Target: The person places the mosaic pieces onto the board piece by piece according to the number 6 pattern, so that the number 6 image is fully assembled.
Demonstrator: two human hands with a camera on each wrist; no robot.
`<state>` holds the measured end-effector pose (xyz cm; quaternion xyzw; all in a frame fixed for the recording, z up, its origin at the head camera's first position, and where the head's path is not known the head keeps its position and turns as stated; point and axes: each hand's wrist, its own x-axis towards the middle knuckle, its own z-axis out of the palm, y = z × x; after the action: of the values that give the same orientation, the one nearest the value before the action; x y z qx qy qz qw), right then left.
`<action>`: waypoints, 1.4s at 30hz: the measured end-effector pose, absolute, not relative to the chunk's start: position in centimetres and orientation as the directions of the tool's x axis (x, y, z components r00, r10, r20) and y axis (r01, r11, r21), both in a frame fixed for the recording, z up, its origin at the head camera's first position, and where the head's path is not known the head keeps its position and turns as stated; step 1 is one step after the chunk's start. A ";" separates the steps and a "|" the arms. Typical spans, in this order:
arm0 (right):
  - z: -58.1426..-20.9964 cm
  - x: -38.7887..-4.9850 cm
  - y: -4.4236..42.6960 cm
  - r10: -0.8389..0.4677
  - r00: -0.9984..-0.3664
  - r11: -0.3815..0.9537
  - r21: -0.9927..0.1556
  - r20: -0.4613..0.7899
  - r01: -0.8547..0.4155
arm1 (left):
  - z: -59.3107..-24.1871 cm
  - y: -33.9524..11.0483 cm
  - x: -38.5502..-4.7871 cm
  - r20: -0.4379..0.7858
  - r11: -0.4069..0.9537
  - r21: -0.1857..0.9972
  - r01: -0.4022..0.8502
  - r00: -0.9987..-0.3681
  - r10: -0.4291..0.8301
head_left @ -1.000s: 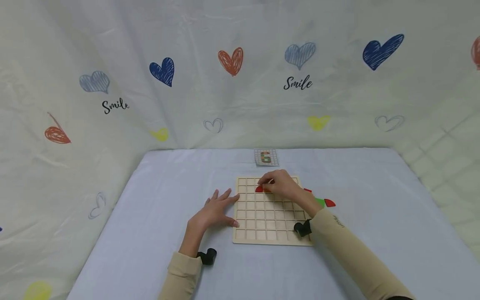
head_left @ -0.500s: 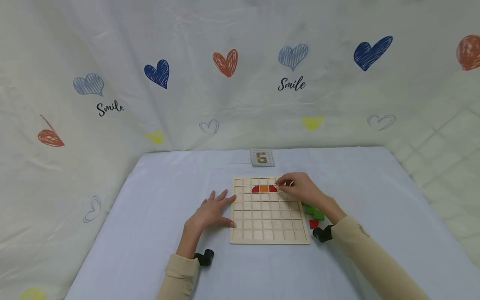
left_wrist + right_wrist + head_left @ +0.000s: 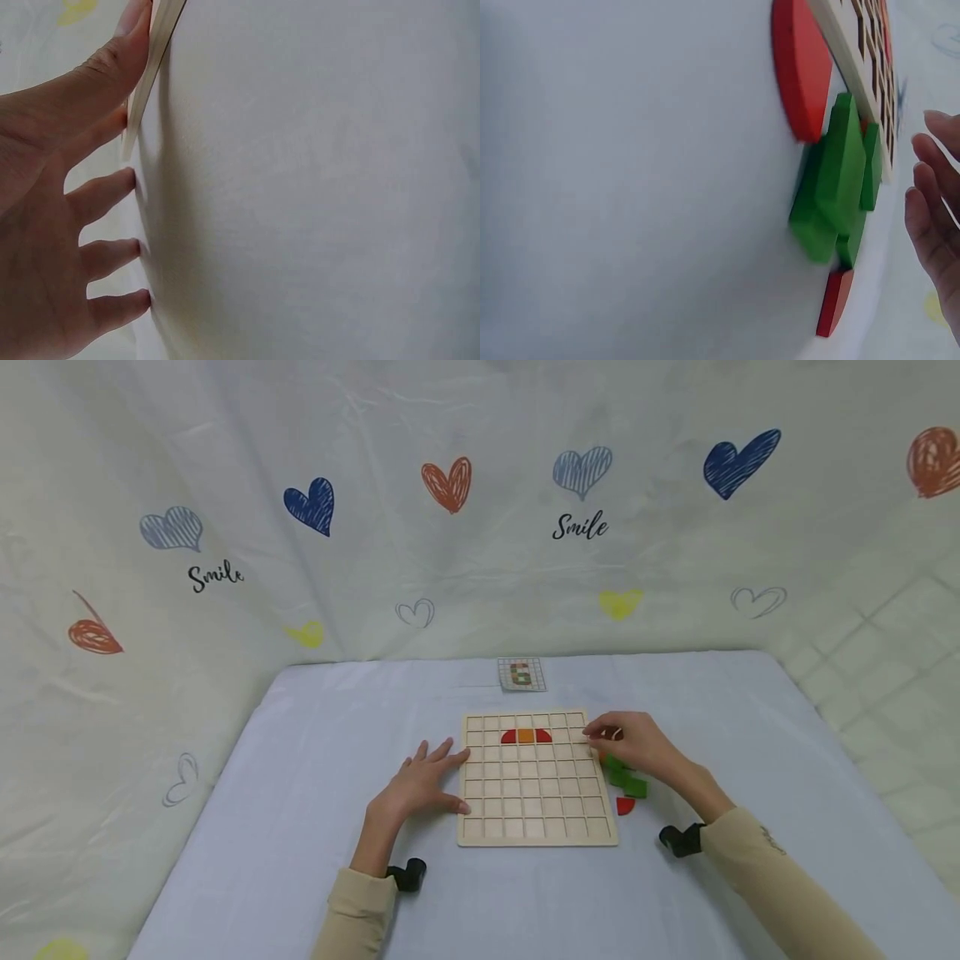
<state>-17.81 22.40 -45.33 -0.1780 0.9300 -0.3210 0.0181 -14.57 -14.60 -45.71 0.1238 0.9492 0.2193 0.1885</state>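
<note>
A wooden grid board point(image 3: 532, 789) lies on the table. In its second row from the back sit a red quarter-round piece point(image 3: 508, 737), an orange square point(image 3: 526, 736) and another red quarter-round point(image 3: 543, 736), side by side. My left hand point(image 3: 420, 785) has its fingers spread, with thumb and index finger touching the board's left edge. Over the board's right edge hovers my right hand point(image 3: 637, 743), its fingers loosely bent and nothing visible between them. Beneath it several green pieces point(image 3: 840, 180) lie heaped beside the board, with red pieces point(image 3: 802, 71) around them.
A small pattern card point(image 3: 521, 674) lies behind the board, near the back edge of the white-covered table point(image 3: 360, 710). A pale curtain point(image 3: 510, 577) printed with hearts hangs behind. Each wrist wears a black camera.
My right hand has moved right, off the grid and toward the loose pieces. The orange square and the second red quarter-round have come into view on the board. My left hand keeps its place.
</note>
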 end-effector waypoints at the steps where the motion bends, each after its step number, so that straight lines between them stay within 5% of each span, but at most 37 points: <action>1: -45.4 -17.7 22.6 -0.338 -0.938 0.732 -0.604 0.079 -0.314 | -45.7 -14.6 -14.6 -0.304 0.874 0.462 0.152 -0.898 0.317; 42: -46.3 -16.5 24.4 -0.309 -0.950 0.792 -0.565 -0.047 -0.230 | -45.7 -14.7 -14.4 -0.299 0.857 0.494 0.144 -0.898 0.323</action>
<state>-16.47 24.40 -46.31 -0.1428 0.9441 -0.2891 0.0684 -14.36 -14.74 -45.70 0.1236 0.9449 0.2368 0.1891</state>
